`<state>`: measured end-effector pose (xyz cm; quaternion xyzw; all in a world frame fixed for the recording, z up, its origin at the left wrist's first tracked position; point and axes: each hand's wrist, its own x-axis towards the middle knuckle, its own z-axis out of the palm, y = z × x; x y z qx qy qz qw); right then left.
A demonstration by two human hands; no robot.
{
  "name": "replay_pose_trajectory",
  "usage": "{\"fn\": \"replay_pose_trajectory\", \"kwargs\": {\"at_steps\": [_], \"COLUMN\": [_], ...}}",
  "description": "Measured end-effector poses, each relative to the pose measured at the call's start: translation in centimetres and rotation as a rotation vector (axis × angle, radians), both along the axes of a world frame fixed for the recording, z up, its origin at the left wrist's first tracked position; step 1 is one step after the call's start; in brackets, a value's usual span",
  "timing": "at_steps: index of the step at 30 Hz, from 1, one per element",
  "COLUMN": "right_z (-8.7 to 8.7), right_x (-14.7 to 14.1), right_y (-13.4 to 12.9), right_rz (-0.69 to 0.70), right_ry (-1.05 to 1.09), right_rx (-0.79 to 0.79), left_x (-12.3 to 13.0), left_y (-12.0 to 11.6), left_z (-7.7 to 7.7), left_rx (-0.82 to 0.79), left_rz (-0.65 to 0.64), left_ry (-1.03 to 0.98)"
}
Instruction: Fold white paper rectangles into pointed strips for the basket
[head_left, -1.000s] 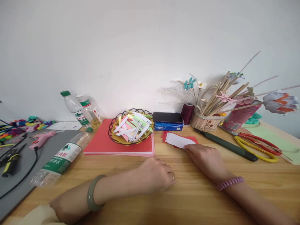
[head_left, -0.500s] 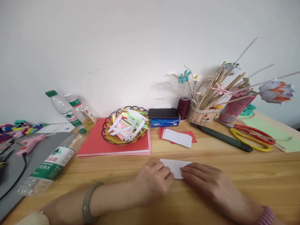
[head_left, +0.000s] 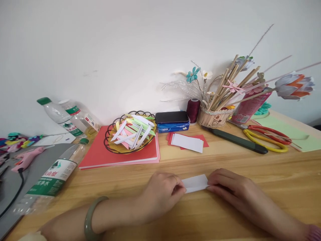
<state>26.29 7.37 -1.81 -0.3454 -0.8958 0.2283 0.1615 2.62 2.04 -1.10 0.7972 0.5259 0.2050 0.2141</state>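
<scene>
While the wooden table (head_left: 225,162) is stretching across the foreground, a pile of red sheets (head_left: 94,150) is lying flat on it, and a woven basket (head_left: 111,144) full of folded paper strips is sitting on that pile. Now to the hands, and they're working apart: the left hand (head_left: 164,189) is pinching one end of a white slip (head_left: 195,183), while the right hand (head_left: 233,187) is gripping the other. That slip is spanning the gap between them, nearer the viewer than the small stack of white papers (head_left: 188,143).
</scene>
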Motion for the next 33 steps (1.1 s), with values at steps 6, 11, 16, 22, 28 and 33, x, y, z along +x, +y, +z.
{"fn": "replay_pose_trajectory", "kwargs": {"at_steps": [6,11,16,22,28,33], "right_z": [-0.1,-0.4,-0.5,-0.8,-1.2,-1.2], "right_x": [-0.2,-0.7,-1.1,-1.5,-1.5,-1.5], "right_y": [-0.4,-0.5,-0.6,-1.1,-1.4,-1.5], "right_rz": [-0.124,-0.224,-0.254,-0.276,-0.299,-0.304], "right_ry": [-0.048,-0.099,-0.136,-0.157,-0.149,-0.129], "right_rx": [-0.074,-0.027,0.053,0.161,0.17,0.14], "left_x": [0.1,0.1,0.0,0.1,0.0,0.0], "left_y": [-0.3,-0.4,-0.2,0.0,-0.5,-0.3], "left_z": [0.7,0.8,0.4,0.2,0.1,0.0], "left_rx": [-0.182,-0.239,-0.249,-0.257,-0.3,-0.298], "left_rz": [0.08,0.109,0.158,0.168,0.189,0.195], "left_ry": [-0.071,-0.093,-0.093,-0.019,-0.085,-0.049]}}
